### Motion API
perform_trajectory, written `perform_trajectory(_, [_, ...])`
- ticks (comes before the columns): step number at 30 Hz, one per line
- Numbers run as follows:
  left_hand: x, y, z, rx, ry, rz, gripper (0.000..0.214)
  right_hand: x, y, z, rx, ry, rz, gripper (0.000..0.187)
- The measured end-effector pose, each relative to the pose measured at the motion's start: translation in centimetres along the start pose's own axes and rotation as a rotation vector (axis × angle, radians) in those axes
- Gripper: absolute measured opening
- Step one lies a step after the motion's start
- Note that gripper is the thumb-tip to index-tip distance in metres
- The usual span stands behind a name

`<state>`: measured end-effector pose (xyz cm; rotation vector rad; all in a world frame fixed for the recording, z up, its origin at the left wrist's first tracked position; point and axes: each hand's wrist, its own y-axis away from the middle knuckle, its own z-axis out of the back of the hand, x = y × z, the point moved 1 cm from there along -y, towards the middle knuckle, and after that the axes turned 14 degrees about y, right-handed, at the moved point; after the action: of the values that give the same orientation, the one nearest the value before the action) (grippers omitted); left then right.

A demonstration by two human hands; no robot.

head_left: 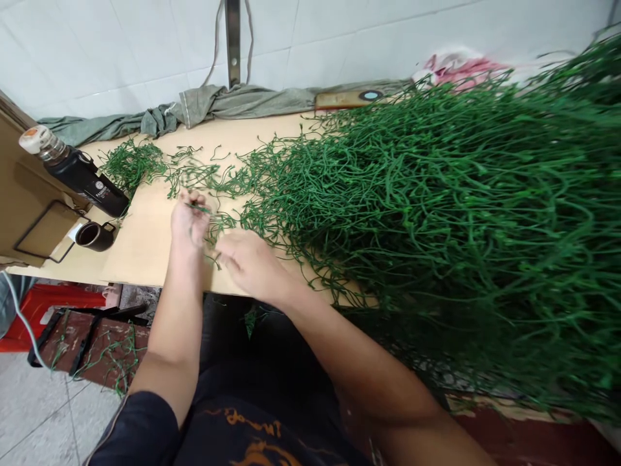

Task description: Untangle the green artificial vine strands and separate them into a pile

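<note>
A huge tangled heap of green plastic stems point(436, 213) covers the right half of a light wooden table point(145, 239). My left hand point(190, 220) is closed, pinching a thin green stem point(200, 208) near the heap's left fringe. My right hand point(250, 262) rests close beside it on the table edge, fingers curled on another small green stem point(216, 259). A smaller pile of green stems point(130, 165) lies farther left on the table.
A black bottle point(80, 175) and its black cap-cup point(94, 236) sit at the table's left end. Grey-green cloth point(223, 103) lies along the white tiled wall. A red crate point(43, 307) and stray stems are on the floor below left.
</note>
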<state>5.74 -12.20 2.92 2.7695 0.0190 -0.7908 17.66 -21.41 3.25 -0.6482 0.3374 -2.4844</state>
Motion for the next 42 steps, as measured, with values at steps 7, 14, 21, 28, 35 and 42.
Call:
perform_trajectory(7, [-0.9,1.5,0.3,0.226,-0.28,0.082,0.017,-3.1,-1.7,2.5,-0.332,-0.073,-0.281,0.024])
perform_trajectory(14, [0.2,2.8,0.6,0.336,-0.447,0.114,0.016,-3.8,-2.8,2.0,-0.272,0.01,-0.377,0.026])
perform_trajectory(21, [1.2,2.6,0.6,0.296,-0.47,0.064,0.016,-3.3,-2.8,-0.2,-0.107,0.029,-0.383,0.019])
perform_trajectory(28, [2.0,2.4,0.3,0.252,-0.417,0.059,0.017,-3.4,-2.9,0.1,-0.07,0.16,-0.315,0.02])
perform_trajectory(35, [2.4,1.8,0.3,0.236,-0.427,0.088,0.023,-2.6,-2.7,0.4,0.014,0.243,-0.288,0.024])
perform_trajectory(42, [3.1,1.7,-0.2,0.114,-0.302,0.066,0.018,-1.9,-2.5,0.5,0.076,0.205,-0.365,0.028])
